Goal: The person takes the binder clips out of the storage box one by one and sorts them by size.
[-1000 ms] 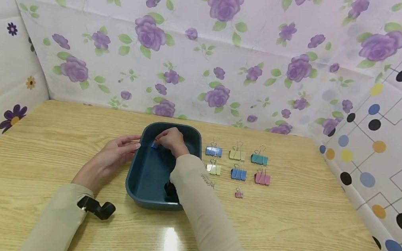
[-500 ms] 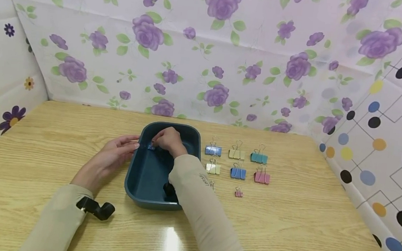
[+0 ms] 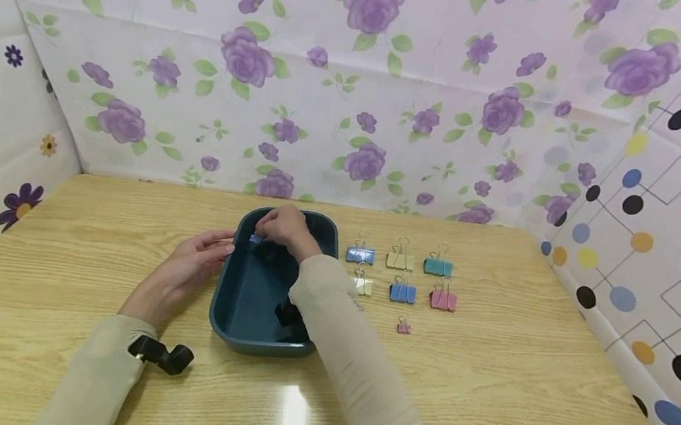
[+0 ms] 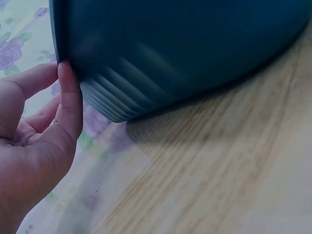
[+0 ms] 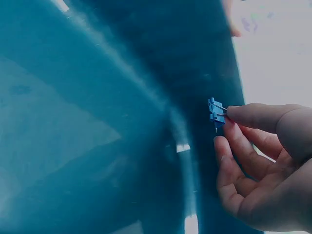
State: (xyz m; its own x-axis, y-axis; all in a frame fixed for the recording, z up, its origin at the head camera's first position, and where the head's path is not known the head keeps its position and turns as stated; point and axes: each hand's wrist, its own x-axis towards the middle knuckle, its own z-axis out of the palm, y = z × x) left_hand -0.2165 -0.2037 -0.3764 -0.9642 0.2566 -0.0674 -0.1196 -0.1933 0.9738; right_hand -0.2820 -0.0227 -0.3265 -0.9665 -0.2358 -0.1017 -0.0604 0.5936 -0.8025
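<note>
My right hand (image 3: pixel 288 227) is inside the dark teal plastic bin (image 3: pixel 246 312), near its far left corner. Between thumb and fingers it pinches a small blue binder clip (image 5: pixel 217 112) by the wire handles, close to the bin's side wall. In the head view, most of that clip is hidden by the fingers. My left hand (image 3: pixel 193 260) is outside the bin on the left, its loosely extended fingertips touching the rim. The left wrist view shows thumb and finger (image 4: pixel 68 97) meeting at the bin's edge.
Right of the bin, binder clips lie in rows: blue (image 3: pixel 360 255), pale yellow (image 3: pixel 400 261) and teal (image 3: pixel 438 267) at the back, light yellow (image 3: pixel 363 287), blue (image 3: pixel 402 293) and pink (image 3: pixel 443 300) nearer. A tiny pink clip (image 3: pixel 404 327) lies in front. Floral cloth (image 3: pixel 320 103) hangs behind the table.
My right hand has shifted slightly left and toward the bin's far end with the blue binder clip. The sleeve now covers a small clip seen earlier beside it. The left hand stays put.
</note>
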